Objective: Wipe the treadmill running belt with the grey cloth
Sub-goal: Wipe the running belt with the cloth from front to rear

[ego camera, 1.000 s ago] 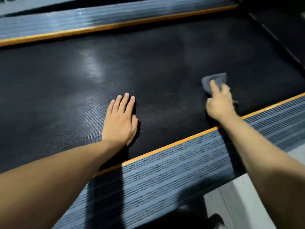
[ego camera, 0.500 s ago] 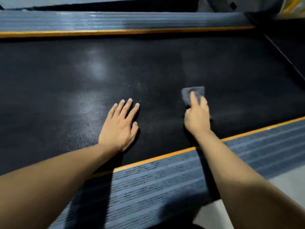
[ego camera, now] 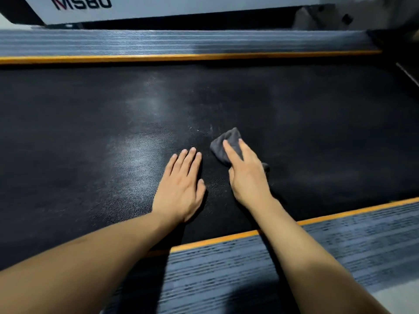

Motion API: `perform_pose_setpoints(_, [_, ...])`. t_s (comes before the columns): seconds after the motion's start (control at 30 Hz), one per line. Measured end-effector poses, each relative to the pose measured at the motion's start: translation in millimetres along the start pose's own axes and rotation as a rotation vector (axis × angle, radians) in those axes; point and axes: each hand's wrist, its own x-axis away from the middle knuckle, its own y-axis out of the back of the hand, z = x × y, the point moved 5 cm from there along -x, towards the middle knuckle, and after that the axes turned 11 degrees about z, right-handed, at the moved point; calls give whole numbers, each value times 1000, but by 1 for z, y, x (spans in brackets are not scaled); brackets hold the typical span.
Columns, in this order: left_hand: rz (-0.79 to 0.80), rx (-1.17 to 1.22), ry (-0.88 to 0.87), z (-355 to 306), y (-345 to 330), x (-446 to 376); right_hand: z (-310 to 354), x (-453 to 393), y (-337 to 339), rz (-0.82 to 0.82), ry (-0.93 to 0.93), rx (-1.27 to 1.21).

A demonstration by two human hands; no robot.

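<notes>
No containers here, just the black textured treadmill running belt (ego camera: 294, 132). Left hand (ego camera: 181, 189) lies flat on it, fingers (ego camera: 188, 159) straight and together, holding nothing. Right hand (ego camera: 247, 177) presses the crumpled grey cloth (ego camera: 229, 141) mid-belt, fingers extended over it, thumb tucked at its edge.

Treadmill running belt (ego camera: 294, 123): black, textured, spanning the frame's middle; pale sheen left of centre. Lying on it: left hand (ego camera: 181, 189), flat, fingers extended, lower centre; grey cloth (ego camera: 229, 141), crumpled, just right, pressed under right hand (ego camera: 246, 175).
</notes>
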Motion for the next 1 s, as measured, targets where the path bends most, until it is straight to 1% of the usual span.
perform_pose_setpoints(0.07, [31,-12,12,-2,0,0,-1,-31,4,-16,-61,6])
perform_pose_setpoints(0.13, [70,-1,13,-5,0,1,-2,-67,11,25,-122,-39])
perform_pose_setpoints(0.23, [74,23,4,-5,3,2,-4,-96,16,64,-189,-89])
perform_pose_setpoints(0.3, [58,28,-12,0,9,2,1,-86,14,19,-165,-93])
perform_pose_setpoints(0.37, [54,25,-68,9,17,-3,10,-58,12,-76,-104,-109])
perform_pose_setpoints(0.43, [38,13,-110,30,28,-13,23,-28,3,-107,-46,-115])
perform_pose_setpoints(0.5, [7,-28,-68,64,36,-27,34,-13,-4,-81,1,-99])
perform_pose_setpoints(0.6, [-2,-96,24,119,44,-53,36,-21,-6,-71,19,-84])
perform_pose_setpoints(0.7, [7,-102,102,159,54,-84,34,-51,-4,-59,64,-77])
perform_pose_setpoints(0.77, [9,-87,128,177,59,-101,34,-82,0,-64,56,-67])
perform_pose_setpoints(0.87, [-2,-62,123,191,58,-115,32,-141,7,-85,11,-24])
perform_pose_setpoints(1.0, [-9,-14,121,196,53,-117,33,-202,15,-34,-9,19])
